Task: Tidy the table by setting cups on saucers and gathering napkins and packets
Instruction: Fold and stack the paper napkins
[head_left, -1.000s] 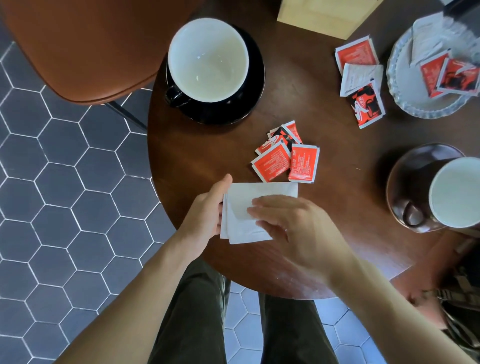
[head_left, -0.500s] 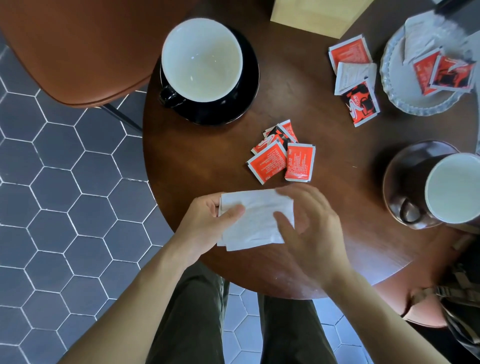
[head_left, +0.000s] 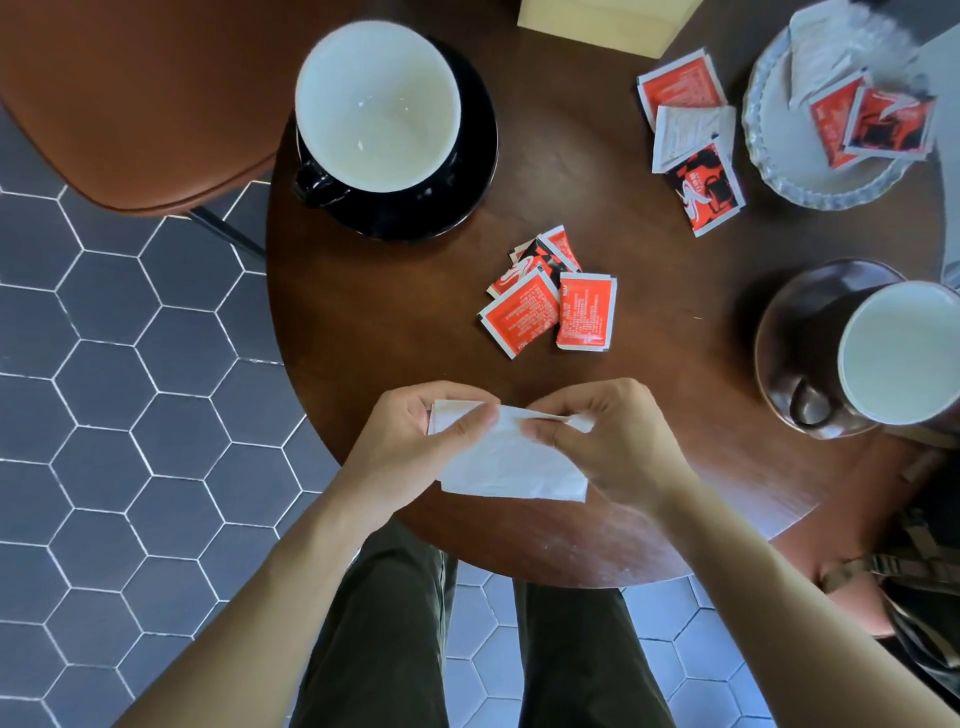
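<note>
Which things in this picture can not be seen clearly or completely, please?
- Head view: the napkin's upper edge, covered by both hands, left and right.
- The print on the red packets is too small to read.
- The glass dish, at the top right, is blurred and cut by the frame edge.
- The brown cup is cut by the right edge and hides much of its saucer.
- The pale box is cut by the top edge.
</note>
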